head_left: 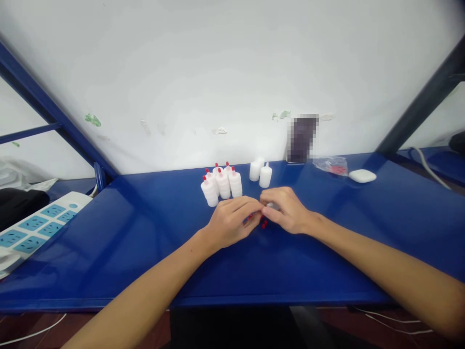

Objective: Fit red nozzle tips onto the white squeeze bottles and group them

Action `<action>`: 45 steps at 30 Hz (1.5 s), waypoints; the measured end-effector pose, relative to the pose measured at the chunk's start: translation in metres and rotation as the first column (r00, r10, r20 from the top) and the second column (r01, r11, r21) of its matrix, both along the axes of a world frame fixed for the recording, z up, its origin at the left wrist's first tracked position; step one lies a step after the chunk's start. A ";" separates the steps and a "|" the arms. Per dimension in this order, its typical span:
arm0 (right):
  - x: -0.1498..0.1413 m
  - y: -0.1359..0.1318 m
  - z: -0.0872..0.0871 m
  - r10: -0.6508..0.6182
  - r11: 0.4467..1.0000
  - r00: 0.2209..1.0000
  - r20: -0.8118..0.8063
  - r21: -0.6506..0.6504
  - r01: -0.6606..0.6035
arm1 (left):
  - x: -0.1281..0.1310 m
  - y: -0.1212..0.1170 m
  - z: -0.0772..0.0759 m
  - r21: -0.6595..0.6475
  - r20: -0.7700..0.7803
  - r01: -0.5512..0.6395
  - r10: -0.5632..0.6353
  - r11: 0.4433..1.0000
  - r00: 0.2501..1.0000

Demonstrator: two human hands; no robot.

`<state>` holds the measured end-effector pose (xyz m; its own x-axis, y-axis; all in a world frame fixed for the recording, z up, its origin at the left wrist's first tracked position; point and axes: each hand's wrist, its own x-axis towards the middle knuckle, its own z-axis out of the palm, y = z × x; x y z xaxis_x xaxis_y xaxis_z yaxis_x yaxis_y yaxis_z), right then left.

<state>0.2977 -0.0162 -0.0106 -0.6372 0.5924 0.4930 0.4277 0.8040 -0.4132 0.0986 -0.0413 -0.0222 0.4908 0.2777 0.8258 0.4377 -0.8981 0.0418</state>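
Observation:
Over the middle of the table my two hands meet. My right hand (285, 208) is closed around a small white bottle (273, 206), mostly hidden by the fingers. The fingertips of my left hand (234, 218) are pinched together at the bottle's end; what they hold is hidden. Loose red caps (264, 224) lie on the table below and between the hands. Behind my left hand stands a cluster of several white bottles with red caps (222, 183). Farther right, a few white bottles without red caps (265, 175) stand upright.
The blue table (152, 228) runs up to a white wall. At the back right lie a clear plastic bag (336, 166) with red pieces inside and a white rounded case (362, 176). A pixelated dark panel (302, 139) leans on the wall. A power strip (39, 228) lies at the left.

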 end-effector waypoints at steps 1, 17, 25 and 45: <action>-0.001 -0.002 0.000 0.014 1.000 0.999 0.031 0.011 -0.014 | 0.000 -0.001 0.000 0.012 -0.017 0.017 -0.017 1.000 1.000; -0.007 -0.017 0.006 0.079 0.996 0.996 0.046 -0.056 -0.076 | 0.007 -0.005 0.002 0.119 -0.156 -0.059 0.077 0.991 0.985; -0.003 -0.008 0.003 0.061 0.996 0.998 -0.017 -0.064 -0.062 | -0.013 0.007 0.022 0.135 -0.144 -0.149 0.168 0.980 0.975; -0.003 0.006 -0.004 -0.189 0.970 0.980 0.063 -0.140 0.196 | -0.028 0.006 0.037 0.008 -0.547 -0.663 0.558 0.748 0.624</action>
<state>0.2950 -0.0099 -0.0147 -0.5251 0.7693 0.3639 0.5913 0.6374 -0.4941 0.0709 -0.0355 0.0148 0.4635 0.7773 0.4254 0.8860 -0.4129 -0.2110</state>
